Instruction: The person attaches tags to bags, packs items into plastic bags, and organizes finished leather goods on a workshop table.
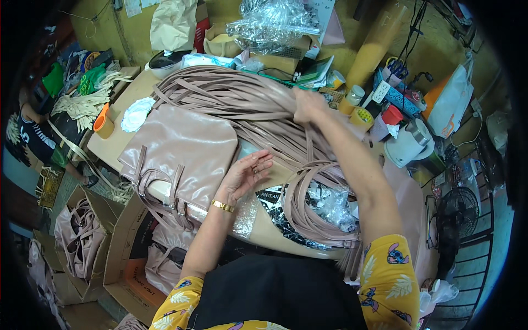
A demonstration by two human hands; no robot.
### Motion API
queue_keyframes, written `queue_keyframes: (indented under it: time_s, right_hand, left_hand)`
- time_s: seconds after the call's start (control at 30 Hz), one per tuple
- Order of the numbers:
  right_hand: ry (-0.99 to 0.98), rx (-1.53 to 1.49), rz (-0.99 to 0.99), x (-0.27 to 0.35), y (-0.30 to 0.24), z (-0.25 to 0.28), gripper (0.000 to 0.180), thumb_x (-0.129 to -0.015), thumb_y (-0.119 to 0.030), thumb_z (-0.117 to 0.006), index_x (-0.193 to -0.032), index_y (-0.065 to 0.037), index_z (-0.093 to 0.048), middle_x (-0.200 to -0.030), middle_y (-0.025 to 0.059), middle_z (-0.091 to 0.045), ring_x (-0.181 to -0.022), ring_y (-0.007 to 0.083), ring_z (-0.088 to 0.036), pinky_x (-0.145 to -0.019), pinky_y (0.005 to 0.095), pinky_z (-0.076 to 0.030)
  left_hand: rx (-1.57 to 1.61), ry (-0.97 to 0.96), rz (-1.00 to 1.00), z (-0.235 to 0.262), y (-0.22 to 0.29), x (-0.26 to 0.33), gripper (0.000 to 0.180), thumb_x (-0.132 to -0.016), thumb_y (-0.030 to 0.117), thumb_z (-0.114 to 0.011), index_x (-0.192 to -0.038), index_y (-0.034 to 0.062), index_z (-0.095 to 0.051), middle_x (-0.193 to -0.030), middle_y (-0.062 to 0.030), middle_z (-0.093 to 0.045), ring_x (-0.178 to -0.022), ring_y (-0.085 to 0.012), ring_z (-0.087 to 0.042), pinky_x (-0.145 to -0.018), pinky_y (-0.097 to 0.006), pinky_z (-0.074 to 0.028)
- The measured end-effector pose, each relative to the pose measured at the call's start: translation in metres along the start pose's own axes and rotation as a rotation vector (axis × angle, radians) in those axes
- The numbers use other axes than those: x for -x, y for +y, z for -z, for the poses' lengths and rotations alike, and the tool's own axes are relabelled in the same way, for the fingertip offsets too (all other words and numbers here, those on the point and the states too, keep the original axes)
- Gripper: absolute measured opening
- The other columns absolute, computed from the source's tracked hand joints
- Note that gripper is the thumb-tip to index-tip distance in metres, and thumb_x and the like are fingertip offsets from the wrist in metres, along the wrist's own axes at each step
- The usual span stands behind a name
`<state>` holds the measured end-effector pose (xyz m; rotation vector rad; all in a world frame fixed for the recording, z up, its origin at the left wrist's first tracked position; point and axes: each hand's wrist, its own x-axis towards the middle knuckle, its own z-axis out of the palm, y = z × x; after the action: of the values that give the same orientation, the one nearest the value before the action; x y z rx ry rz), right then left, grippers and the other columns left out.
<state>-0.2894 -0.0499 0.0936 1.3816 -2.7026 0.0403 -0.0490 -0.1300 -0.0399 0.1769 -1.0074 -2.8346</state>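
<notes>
A long, thick bundle of dusty-pink straps [220,91] stretches across the back of the table. My right hand [309,105] is closed around the bundle's right end, where several straps hang down from it. My left hand [248,175] is held over the table's middle, palm turned inward and fingers loosely extended, with nothing in it. To its left lies a shiny pink handbag [184,143] with buckled handles over the table's front edge. Nearer my right forearm, a looped coil of pink straps [294,206] with buckles rests on a black-and-white plastic bag [269,212].
Cardboard boxes [129,247] with more pink bags stand on the floor at left. An orange cup [103,122] sits at the table's left end. Jars and a white kettle [408,144] crowd the right end, near a black fan [461,212]. Another person [38,132] is at far left.
</notes>
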Motion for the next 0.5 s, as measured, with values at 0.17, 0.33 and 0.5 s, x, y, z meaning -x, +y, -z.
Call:
queue_keyframes:
  time_s: [0.17,0.33,0.5]
  right_hand:
    - [-0.024,0.171,0.052,-0.021,-0.025,0.116,0.033,-0.063,-0.009,-0.068,-0.094,0.003,-0.068,-0.101,0.0227,-0.067,-0.097,0.0329,-0.066,-0.083,0.0401,-0.053]
    - [-0.252,0.213,0.043,-0.007,-0.063,0.139,0.043,-0.053,-0.021,-0.08,-0.088,0.003,-0.071,-0.097,0.0191,-0.069,-0.091,0.0294,-0.068,-0.08,0.0386,-0.054]
    - [-0.112,-0.17,0.08,0.057,-0.068,0.078,0.105,-0.043,-0.039,-0.087,-0.128,0.007,-0.047,-0.123,0.0299,-0.053,-0.109,0.0387,-0.057,-0.092,0.042,-0.048]
  left_hand:
    - [0.319,-0.176,-0.012,-0.013,0.013,-0.022,0.079,-0.085,0.052,-0.061,-0.137,-0.0025,-0.037,-0.136,-0.0201,-0.046,-0.121,-0.0292,-0.051,-0.103,-0.042,-0.042]
    - [0.432,-0.356,-0.144,-0.07,0.044,-0.09,0.104,-0.067,0.067,-0.069,-0.137,-0.0014,-0.034,-0.14,-0.0221,-0.04,-0.126,-0.0345,-0.044,-0.107,-0.052,-0.035]
    - [0.615,-0.173,-0.314,-0.076,0.052,-0.11,0.085,-0.069,0.056,-0.076,-0.127,-0.0001,-0.047,-0.124,-0.0177,-0.056,-0.113,-0.0321,-0.055,-0.102,-0.048,-0.042]
